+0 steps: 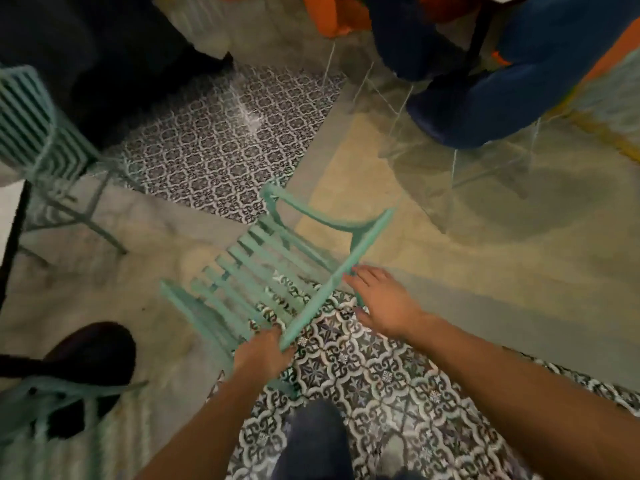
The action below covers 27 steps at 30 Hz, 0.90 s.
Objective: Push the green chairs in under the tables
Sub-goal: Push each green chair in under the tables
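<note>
A green slatted chair (273,268) with curved armrests stands in the middle of the view, partly on the patterned tile floor (363,375) and partly on a plain beige stretch of floor (450,271). Its top backrest rail runs diagonally from lower left to upper right, nearest the person.

The left hand (263,351) grips the lower left end of that rail, fingers curled round it. The right hand (381,303) lies with fingers straight and spread, the fingertips touching or just beside the rail near its upper right end; the frame is too blurred to tell whether they make contact. Both bare forearms reach in from the bottom edge.

A second green chair (38,133) with a slatted back stands near the left edge, beside a white tabletop with a dark rim (10,216) at the far left. A third green chair (65,400) with a dark round seat sits in the lower left corner.

In the upper right, blue upholstered chairs (485,109) on clear legs stand on the beige floor, with orange shapes behind them along the top edge. A second patch of patterned tile (225,140) lies beyond the central chair. The person's dark trouser leg (315,441) shows at the bottom centre.
</note>
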{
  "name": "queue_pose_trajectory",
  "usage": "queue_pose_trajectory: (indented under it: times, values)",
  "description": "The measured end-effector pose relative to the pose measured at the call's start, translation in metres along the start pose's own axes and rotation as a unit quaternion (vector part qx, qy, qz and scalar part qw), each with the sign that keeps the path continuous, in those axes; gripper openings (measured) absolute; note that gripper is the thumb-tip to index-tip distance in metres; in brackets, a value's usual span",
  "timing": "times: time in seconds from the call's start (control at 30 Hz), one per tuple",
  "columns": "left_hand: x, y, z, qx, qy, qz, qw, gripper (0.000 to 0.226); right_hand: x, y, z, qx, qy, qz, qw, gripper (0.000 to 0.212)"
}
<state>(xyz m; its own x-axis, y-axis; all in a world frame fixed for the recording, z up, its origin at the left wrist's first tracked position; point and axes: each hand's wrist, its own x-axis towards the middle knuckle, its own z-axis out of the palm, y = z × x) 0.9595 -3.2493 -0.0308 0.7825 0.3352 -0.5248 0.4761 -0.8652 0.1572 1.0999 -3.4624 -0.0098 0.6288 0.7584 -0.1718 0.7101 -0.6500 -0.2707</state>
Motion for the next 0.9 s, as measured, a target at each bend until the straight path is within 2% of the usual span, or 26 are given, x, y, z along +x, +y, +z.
queue_pose_trajectory:
  times: [0.1,0.2,0.3,0.47,0.63,0.77,0.9]
  values:
    - [0.008,0.005,0.006,-0.079,-0.028,-0.044,0.996,0.033,0.039,0.022,-0.009,-0.035,-0.035,-0.066,0.997,0.071]
    - [0.021,0.01,0.009,-0.086,-0.01,-0.073,0.994,0.026,0.091,0.043,-0.005,-0.082,-0.097,-0.124,0.984,0.068]
    - [0.034,0.013,0.013,-0.092,-0.021,-0.106,0.99,0.02,0.128,0.047,-0.002,-0.114,-0.163,-0.153,0.968,0.05]
    - [0.034,0.02,0.008,-0.076,-0.019,-0.129,0.989,0.028,0.154,0.047,-0.009,-0.166,-0.22,-0.206,0.939,0.024]
    - [0.03,0.024,0.01,-0.053,-0.008,-0.16,0.986,0.028,0.157,0.05,-0.004,-0.165,-0.221,-0.244,0.93,0.027]
    - [0.023,0.035,0.013,-0.04,0.017,-0.231,0.972,0.02,0.16,0.051,-0.001,-0.171,-0.209,-0.287,0.919,0.033]
    - [0.024,0.036,0.015,-0.025,0.019,-0.245,0.969,0.024,0.165,0.052,0.0,-0.174,-0.218,-0.311,0.909,0.033]
